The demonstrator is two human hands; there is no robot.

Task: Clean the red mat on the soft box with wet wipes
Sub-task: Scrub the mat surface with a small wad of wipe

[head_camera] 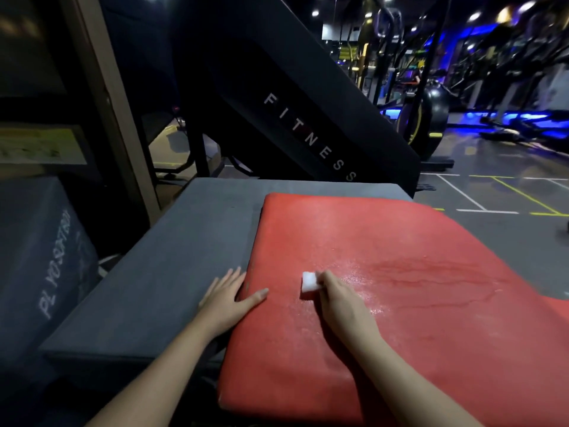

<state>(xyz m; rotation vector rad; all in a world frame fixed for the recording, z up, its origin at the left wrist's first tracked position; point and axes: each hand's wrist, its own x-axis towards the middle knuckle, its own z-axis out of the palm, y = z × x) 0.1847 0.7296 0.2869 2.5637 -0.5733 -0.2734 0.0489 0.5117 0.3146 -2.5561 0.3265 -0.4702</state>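
Right hand (335,298) pinched wipe (308,282) on mat (400,235). Left hand (229,295) flat, holding nothing, pressed mat edge. Risk: overhanging mat might slide off box (184,241) under hard strokes.

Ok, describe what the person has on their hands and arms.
Nothing worn shows. The left hand and right hand are bare: no gloves, rings or watch. The left forearm and right forearm are bare as well, with no sleeve down to the picture's bottom edge.
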